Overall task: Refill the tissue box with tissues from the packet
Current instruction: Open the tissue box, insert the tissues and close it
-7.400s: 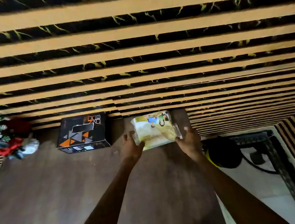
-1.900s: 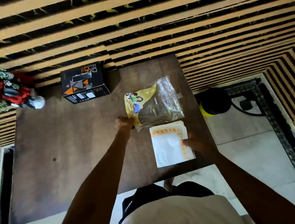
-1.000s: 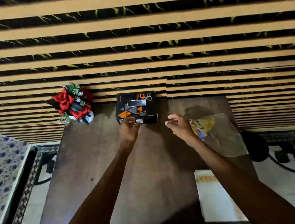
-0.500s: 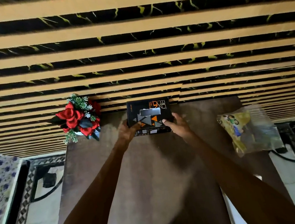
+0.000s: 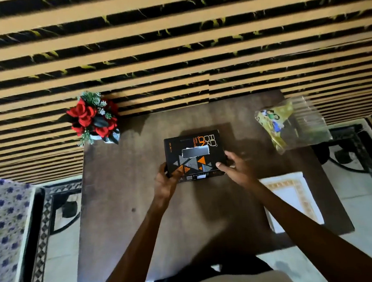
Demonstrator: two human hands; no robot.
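Note:
A black tissue box [image 5: 194,154] with orange and grey triangles and a slot on top sits at the middle of the brown table [image 5: 124,212]. My left hand [image 5: 167,182] grips its near left corner and my right hand [image 5: 234,169] grips its near right corner. A stack of white tissues [image 5: 293,199] with an orange border lies flat on the table to the right, partly under my right forearm. The emptied clear plastic packet [image 5: 295,124] with yellow print lies at the table's far right corner.
A pot of red flowers [image 5: 93,119] stands at the table's far left corner. A striped black and tan wall runs behind the table. A patterned cloth surface [image 5: 3,233] is at the left, tiled floor around.
Both hands took hold of the tissue box at the wall and have drawn it toward me to the table's middle. The packet and tissue stack stayed where they lay.

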